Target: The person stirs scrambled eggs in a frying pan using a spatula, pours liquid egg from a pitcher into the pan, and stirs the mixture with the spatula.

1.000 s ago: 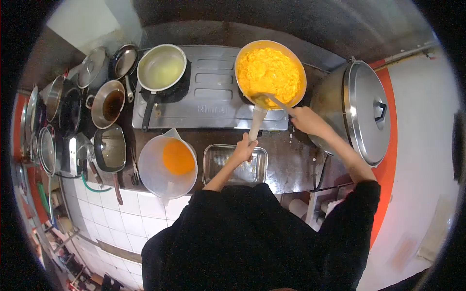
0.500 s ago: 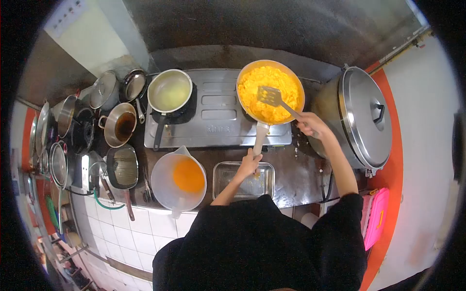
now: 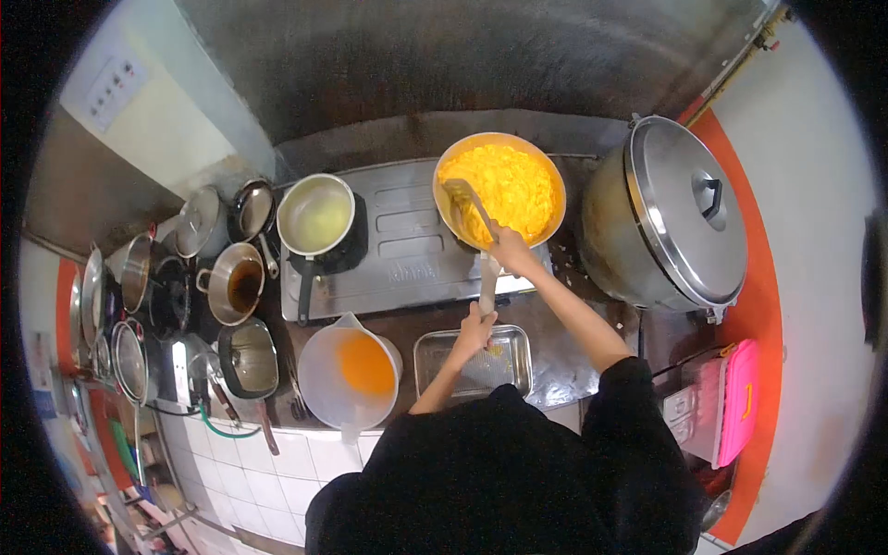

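Our spatula (image 3: pixel 469 195) has shifted from the middle of our pan (image 3: pixel 499 138) to its left side. On the stove (image 3: pixel 379 291), that pan holds lumpy yellow egg (image 3: pixel 520 185) nearly to its rim, with open room leftward. Our left fingers (image 3: pixel 480 326) grip its handle (image 3: pixel 488 285), right fingers (image 3: pixel 505 243) the spatula.

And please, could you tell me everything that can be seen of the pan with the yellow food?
The pan is round, tan-looking inside, with a long pale handle pointing toward the person. It stands at the right end of the silver stove. Lumpy, moist-looking yellow food covers most of its inside. The left hand grips the handle; the right hand holds a spatula at the pan's left part. Its exact material cannot be told.
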Motion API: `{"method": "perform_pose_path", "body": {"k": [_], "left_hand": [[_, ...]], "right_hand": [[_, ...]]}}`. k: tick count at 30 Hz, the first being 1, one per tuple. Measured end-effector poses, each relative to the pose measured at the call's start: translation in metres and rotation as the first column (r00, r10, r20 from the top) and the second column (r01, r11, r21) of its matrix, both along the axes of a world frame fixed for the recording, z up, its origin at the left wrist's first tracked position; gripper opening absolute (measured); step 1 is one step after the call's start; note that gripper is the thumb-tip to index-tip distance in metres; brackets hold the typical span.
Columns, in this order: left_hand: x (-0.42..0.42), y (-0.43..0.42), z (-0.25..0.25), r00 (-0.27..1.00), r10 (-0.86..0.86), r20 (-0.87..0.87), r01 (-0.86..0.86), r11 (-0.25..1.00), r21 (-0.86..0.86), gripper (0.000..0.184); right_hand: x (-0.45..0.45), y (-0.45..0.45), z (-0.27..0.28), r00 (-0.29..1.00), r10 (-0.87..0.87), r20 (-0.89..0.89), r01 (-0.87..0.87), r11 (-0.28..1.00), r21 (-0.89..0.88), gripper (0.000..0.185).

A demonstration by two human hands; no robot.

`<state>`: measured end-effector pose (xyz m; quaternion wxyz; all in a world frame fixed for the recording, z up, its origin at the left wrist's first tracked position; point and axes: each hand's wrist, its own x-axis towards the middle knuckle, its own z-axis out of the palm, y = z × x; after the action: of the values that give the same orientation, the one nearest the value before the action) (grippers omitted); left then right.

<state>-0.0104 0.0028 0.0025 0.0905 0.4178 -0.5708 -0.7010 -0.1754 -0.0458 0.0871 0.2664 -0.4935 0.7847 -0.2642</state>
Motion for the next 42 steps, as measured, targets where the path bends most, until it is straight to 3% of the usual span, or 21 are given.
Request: {"method": "perform_pose_path", "body": {"k": [1, 2, 3, 5, 7, 9, 12, 14, 15, 17, 19, 22, 29, 32, 35, 38, 42], "left_hand": [[0.0, 0.0, 0.0, 1.0, 0.005, 0.004, -0.005, 1.0, 0.01, 0.028], [-0.001, 0.001, -0.001, 1.0, 0.01, 0.008, -0.011, 1.0, 0.021, 0.028], [-0.001, 0.001, -0.004, 1.0, 0.003, 0.003, -0.003, 1.0, -0.004, 0.027], [-0.002, 0.002, -0.01, 1.0, 0.003, 0.013, -0.003, 1.0, -0.006, 0.028], [-0.001, 0.001, 0.0, 0.999, -0.001, 0.048, 0.001, 1.0, -0.005, 0.027], [0.0, 0.001, 0.003, 1.0, 0.015, 0.021, -0.015, 1.0, -0.026, 0.027], [-0.002, 0.002, 0.002, 1.0, 0.017, 0.021, -0.017, 1.0, -0.025, 0.027], [-0.001, 0.001, 0.004, 1.0, 0.012, 0.02, -0.012, 0.999, -0.042, 0.027], [-0.001, 0.001, 0.006, 1.0, 0.013, 0.012, -0.012, 0.998, -0.061, 0.027], [0.001, 0.001, 0.007, 1.0, 0.012, 0.01, -0.012, 0.997, -0.073, 0.027], [0.001, 0.0, 0.005, 1.0, 0.003, 0.021, -0.002, 0.998, -0.059, 0.027], [0.0, 0.001, 0.0, 1.0, 0.015, 0.019, -0.014, 0.998, -0.061, 0.027], [0.001, -0.001, 0.001, 0.999, -0.006, 0.038, 0.007, 1.0, -0.018, 0.028], [0.002, -0.001, 0.003, 0.999, -0.024, 0.042, 0.026, 0.998, -0.049, 0.029], [0.003, -0.001, 0.002, 1.0, -0.016, 0.025, 0.018, 0.999, -0.051, 0.028], [0.005, -0.002, 0.013, 0.999, -0.022, 0.023, 0.024, 0.997, -0.078, 0.027], [0.001, -0.002, 0.002, 1.0, -0.006, -0.006, 0.006, 1.0, 0.0, 0.026]], "right_hand": [[-0.003, -0.009, -0.009, 0.998, -0.058, 0.007, 0.059, 0.997, -0.052, 0.027], [-0.01, -0.013, -0.018, 0.943, -0.141, 0.3, 0.162, 0.986, -0.044, 0.024], [-0.016, -0.014, -0.018, 0.798, -0.204, 0.568, 0.251, 0.968, -0.005, 0.021], [-0.027, -0.009, -0.018, 0.308, -0.236, 0.921, 0.349, 0.929, 0.121, 0.005], [-0.034, -0.004, -0.021, -0.025, -0.192, 0.981, 0.424, 0.887, 0.184, 0.004], [-0.042, 0.009, -0.017, -0.357, -0.08, 0.931, 0.422, 0.875, 0.237, 0.008], [-0.046, 0.038, 0.006, -0.564, -0.12, 0.817, 0.351, 0.861, 0.368, 0.007], [-0.049, 0.067, 0.014, -0.442, -0.14, 0.886, 0.293, 0.911, 0.291, 0.007], [-0.043, 0.082, 0.031, -0.223, -0.156, 0.962, 0.291, 0.931, 0.218, 0.003], [-0.027, 0.107, 0.07, 0.186, -0.189, 0.964, 0.285, 0.95, 0.131, 0.014], [-0.013, 0.126, 0.092, 0.517, -0.24, 0.822, 0.302, 0.949, 0.088, 0.028], [-0.002, 0.136, 0.081, 0.769, -0.327, 0.549, 0.36, 0.932, 0.05, 0.04], [0.002, 0.135, 0.06, 0.879, -0.37, 0.299, 0.353, 0.929, 0.113, 0.044], [-0.001, 0.135, 0.05, 0.866, -0.341, 0.365, 0.337, 0.938, 0.076, 0.049], [-0.002, 0.13, 0.068, 0.93, -0.303, 0.208, 0.3, 0.953, 0.05, 0.047], [-0.008, 0.118, 0.086, 0.987, -0.134, 0.086, 0.138, 0.99, -0.035, 0.045], [0.007, 0.095, 0.081, 0.972, 0.023, 0.235, -0.058, 0.988, 0.144, 0.045]]}}
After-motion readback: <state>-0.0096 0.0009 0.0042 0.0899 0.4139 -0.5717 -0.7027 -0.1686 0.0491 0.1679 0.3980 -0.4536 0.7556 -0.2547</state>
